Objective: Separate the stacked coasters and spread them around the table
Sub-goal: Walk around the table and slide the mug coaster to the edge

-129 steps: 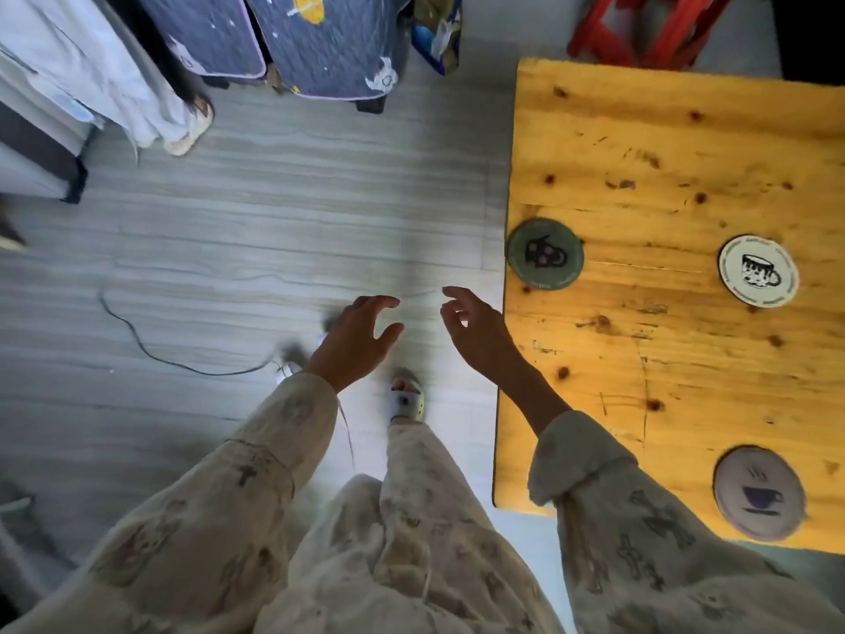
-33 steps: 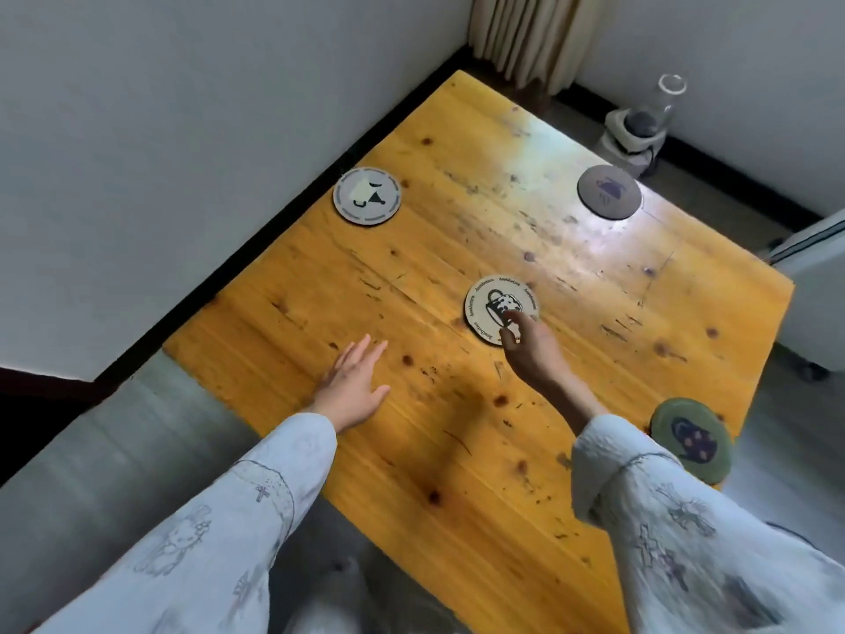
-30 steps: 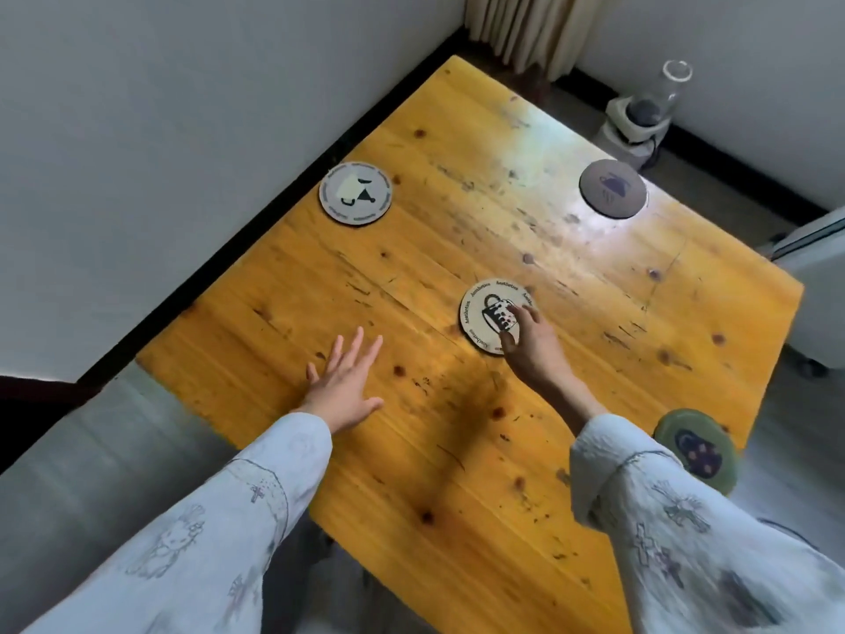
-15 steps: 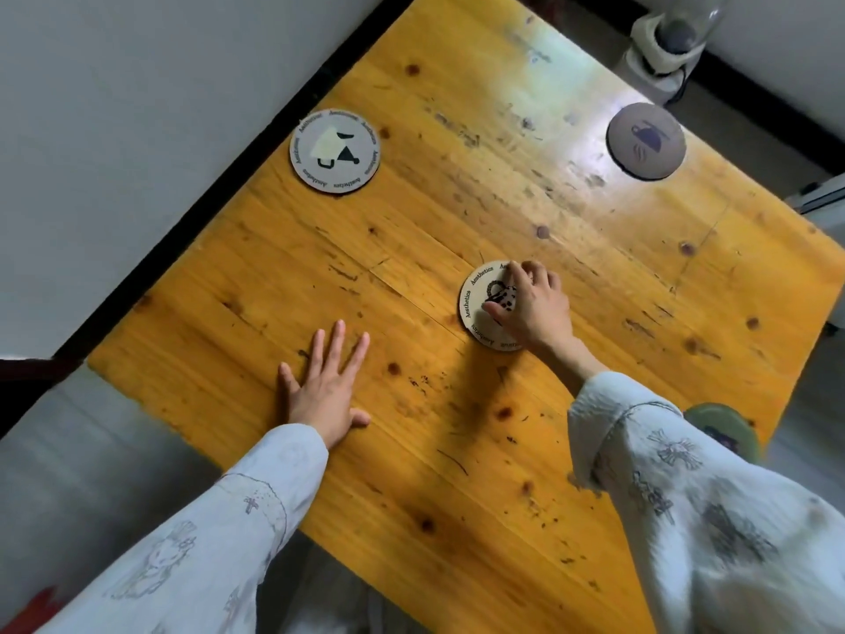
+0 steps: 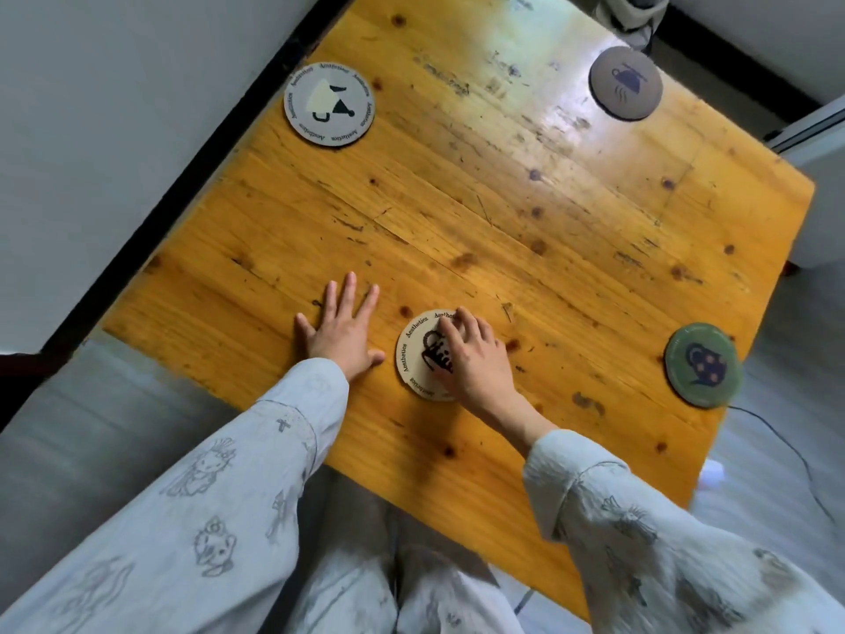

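Four round coasters lie apart on the yellow wooden table (image 5: pixel 503 212). My right hand (image 5: pixel 473 361) rests on a cream coaster with a dark mug drawing (image 5: pixel 414 359) near the front edge, fingers curled over its far rim, hiding its right half. My left hand (image 5: pixel 343 334) lies flat on the wood just left of it, fingers spread, holding nothing. A pale grey coaster with a cup picture (image 5: pixel 329 105) sits at the far left edge. At the far right corner lies a brown coaster (image 5: pixel 625 83). A green coaster (image 5: pixel 703 364) sits by the right edge.
A grey wall with a black baseboard (image 5: pixel 219 144) runs along the table's left side. A small appliance (image 5: pixel 633 11) stands on the floor past the far corner, a white unit (image 5: pixel 818 176) is at the right, and a thin cable (image 5: pixel 786 446) lies on the floor.
My right hand closed over the cream coaster at the table's middle and slid it toward the front edge, beside my left hand. My left hand settled flat on the wood.
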A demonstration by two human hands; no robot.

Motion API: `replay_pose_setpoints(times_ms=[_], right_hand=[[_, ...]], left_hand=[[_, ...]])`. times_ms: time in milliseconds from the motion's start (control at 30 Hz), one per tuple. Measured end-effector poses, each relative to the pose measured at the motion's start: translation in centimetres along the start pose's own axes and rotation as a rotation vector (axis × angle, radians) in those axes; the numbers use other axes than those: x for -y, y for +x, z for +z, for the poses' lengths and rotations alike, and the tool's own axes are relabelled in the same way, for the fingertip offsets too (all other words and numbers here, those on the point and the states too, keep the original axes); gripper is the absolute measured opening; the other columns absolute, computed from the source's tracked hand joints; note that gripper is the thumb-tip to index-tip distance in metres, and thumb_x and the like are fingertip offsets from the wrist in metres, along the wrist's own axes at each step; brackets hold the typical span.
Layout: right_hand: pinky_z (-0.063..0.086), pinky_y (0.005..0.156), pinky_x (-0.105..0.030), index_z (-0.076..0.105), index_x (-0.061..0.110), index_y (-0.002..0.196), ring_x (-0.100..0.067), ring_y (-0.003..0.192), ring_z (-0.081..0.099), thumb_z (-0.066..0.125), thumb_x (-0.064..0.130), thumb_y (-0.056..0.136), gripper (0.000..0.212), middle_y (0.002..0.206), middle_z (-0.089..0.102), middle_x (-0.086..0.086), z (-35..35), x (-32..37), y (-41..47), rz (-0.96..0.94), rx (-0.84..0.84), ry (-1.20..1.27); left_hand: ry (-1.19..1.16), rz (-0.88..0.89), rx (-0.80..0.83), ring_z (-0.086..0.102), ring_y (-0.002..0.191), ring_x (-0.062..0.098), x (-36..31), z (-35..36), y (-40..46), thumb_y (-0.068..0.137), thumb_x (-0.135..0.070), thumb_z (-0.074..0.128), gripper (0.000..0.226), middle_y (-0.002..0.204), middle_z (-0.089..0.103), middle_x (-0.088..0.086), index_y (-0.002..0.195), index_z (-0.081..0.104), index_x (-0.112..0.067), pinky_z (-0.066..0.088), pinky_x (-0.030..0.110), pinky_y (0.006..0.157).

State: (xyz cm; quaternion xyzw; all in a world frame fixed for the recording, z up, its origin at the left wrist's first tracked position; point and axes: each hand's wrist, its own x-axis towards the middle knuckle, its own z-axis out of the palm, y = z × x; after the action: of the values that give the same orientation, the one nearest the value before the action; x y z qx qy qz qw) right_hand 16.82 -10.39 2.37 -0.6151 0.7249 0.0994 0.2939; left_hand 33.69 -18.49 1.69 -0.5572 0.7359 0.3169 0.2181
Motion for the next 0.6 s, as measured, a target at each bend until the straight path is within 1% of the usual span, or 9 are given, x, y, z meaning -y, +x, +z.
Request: replay_pose_setpoints(times_ms=[100,167,233,300,367,467,533,600], right_hand=[[0.043,0.098,-0.050,0.027,0.016,0.141,-0.036,0.133,0.027,0.062,0.024,0.082,0.069,0.151,0.024,-0.017,1.1,1.1,-2.0,0.048,-0.021,0.063],[0.046,0.094,-0.048,0.033,0.015,0.137,-0.036,0.124,0.036,0.060,0.025,0.085,0.060,0.141,0.034,-0.019,1.9,1.8,-3.4,0.078,-0.048,0.130],[0.048,0.088,-0.045,0.037,0.013,0.133,-0.035,0.114,0.043,0.056,0.026,0.088,0.051,0.127,0.043,-0.020,2.7,2.5,-4.9,0.143,-0.085,0.243],[0.047,0.091,-0.043,0.039,0.009,0.131,-0.034,0.112,0.046,0.055,0.025,0.089,0.047,0.122,0.046,-0.020,3.5,3.2,-6.3,0.245,-0.067,0.385],[0.044,0.096,-0.042,0.045,0.005,0.127,-0.034,0.113,0.048,0.052,0.022,0.091,0.041,0.123,0.047,-0.019,4.3,3.8,-7.4,0.354,-0.034,0.547],[0.041,0.099,-0.038,0.050,0.003,0.124,-0.032,0.114,0.049,0.050,0.020,0.092,0.036,0.124,0.048,-0.018,5.0,4.5,-8.5,0.460,-0.022,0.695],[0.045,0.095,-0.038,0.055,-0.001,0.118,-0.031,0.110,0.054,0.049,0.020,0.093,0.033,0.121,0.056,-0.020,5.1,4.6,-8.7,0.524,-0.013,0.731],[0.051,0.085,-0.038,0.062,-0.004,0.109,-0.029,0.099,0.061,0.048,0.021,0.093,0.032,0.112,0.066,-0.020,5.0,4.4,-8.5,0.581,0.061,0.813]], left_hand=[[-0.081,0.072,0.001,-0.010,0.144,0.024,1.0,0.4,-1.8,0.085,-0.037,0.055,0.076,0.157,-0.011,0.000,0.144,0.007,-0.029,0.006,0.057,0.114],[-0.275,0.094,-0.047,0.002,0.144,0.025,1.2,1.5,-4.2,0.089,-0.028,0.050,0.062,0.157,0.005,0.006,0.143,0.019,-0.021,0.009,0.048,0.116],[-0.505,0.042,-0.156,0.020,0.139,0.027,1.1,3.3,-7.1,0.092,-0.017,0.044,0.049,0.150,0.027,0.011,0.138,0.030,-0.013,0.019,0.040,0.114],[-0.641,-0.066,-0.222,0.033,0.130,0.027,0.9,5.4,-9.8,0.092,-0.011,0.040,0.042,0.140,0.039,0.014,0.134,0.037,-0.011,0.027,0.037,0.109],[-0.742,-0.151,-0.180,0.040,0.125,0.029,0.5,7.2,-11.5,0.091,-0.009,0.039,0.042,0.134,0.041,0.016,0.133,0.038,-0.009,0.032,0.039,0.107],[-0.890,-0.227,-0.084,0.043,0.123,0.030,-0.2,8.4,-12.0,0.088,-0.005,0.039,0.049,0.136,0.032,0.013,0.136,0.032,-0.012,0.035,0.041,0.108],[-0.934,-0.252,-0.068,0.037,0.127,0.027,-0.5,7.8,-11.1,0.086,-0.002,0.038,0.055,0.139,0.029,0.008,0.138,0.029,-0.019,0.034,0.038,0.107],[-0.947,-0.220,-0.064,0.029,0.131,0.025,-0.3,6.7,-9.9,0.085,-0.001,0.038,0.057,0.142,0.029,0.006,0.137,0.030,-0.024,0.032,0.040,0.108]])
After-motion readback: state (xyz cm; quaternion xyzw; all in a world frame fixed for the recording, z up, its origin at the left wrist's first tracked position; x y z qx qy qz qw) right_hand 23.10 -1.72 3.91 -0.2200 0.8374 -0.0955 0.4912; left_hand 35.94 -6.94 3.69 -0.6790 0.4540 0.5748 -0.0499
